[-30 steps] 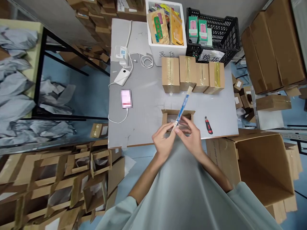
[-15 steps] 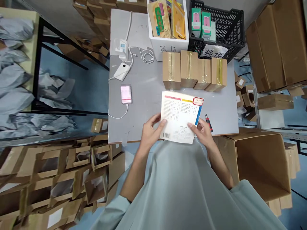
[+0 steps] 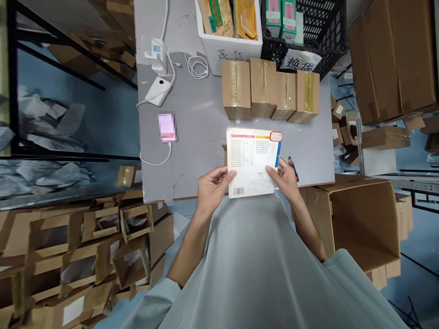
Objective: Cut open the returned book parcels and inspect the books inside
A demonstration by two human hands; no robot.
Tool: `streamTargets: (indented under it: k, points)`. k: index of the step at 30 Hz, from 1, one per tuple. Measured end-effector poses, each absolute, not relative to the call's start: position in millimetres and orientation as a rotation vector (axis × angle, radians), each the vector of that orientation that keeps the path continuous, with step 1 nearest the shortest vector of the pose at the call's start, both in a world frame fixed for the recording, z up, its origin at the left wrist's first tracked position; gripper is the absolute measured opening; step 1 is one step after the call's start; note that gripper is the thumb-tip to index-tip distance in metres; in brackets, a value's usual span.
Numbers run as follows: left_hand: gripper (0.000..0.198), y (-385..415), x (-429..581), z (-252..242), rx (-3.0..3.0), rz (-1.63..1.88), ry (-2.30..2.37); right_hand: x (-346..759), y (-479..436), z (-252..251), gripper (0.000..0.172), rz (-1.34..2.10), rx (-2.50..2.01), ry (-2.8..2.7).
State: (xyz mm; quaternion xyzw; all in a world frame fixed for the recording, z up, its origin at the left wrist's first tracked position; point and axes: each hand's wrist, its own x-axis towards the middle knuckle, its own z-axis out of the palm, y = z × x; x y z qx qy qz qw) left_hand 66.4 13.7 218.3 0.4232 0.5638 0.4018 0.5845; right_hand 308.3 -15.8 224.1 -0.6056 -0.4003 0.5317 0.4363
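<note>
A thin white book [image 3: 252, 160] is held up between my hands over the table's front edge. Printed lines, a barcode and a red-outlined label show on the side facing me. My left hand [image 3: 213, 188] pinches its lower left edge, thumb on the near face. The right edge is gripped by my right hand [image 3: 286, 180], its thumb also in front and the fingers behind. A small brown thing [image 3: 225, 154], mostly hidden, peeks out past the book's left side. Just right of my right hand lies a red and black utility knife [image 3: 293, 169].
Taped cardboard boxes [image 3: 236, 89] stand in a row behind the book. Beyond them are a white bin [image 3: 228, 50] and a black crate [image 3: 308, 27]. A phone [image 3: 167, 127] on a cable lies at the left. A large open carton [image 3: 365, 224] stands right of the table [image 3: 195, 151].
The view has shifted, so the table sits further left and higher. The book has straightened slightly, and a brown thing now shows at its left edge. Both hands keep their hold.
</note>
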Motion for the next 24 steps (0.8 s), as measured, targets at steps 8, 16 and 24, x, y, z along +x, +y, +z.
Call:
streamTargets:
  k: [8, 16, 24]
  points:
    - [0.049, 9, 85, 231, 1.036, 1.063, 1.441, 290, -27, 229, 0.048, 0.864, -1.764, -1.130]
    - [0.025, -14, 110, 237, 1.392, 1.156, 1.363, 237, -34, 252, 0.062, 1.179, -1.551, -1.065]
    - [0.024, -17, 108, 239, 1.532, 0.992, 1.253, 258, -23, 244, 0.049, 1.158, -1.570, -0.947]
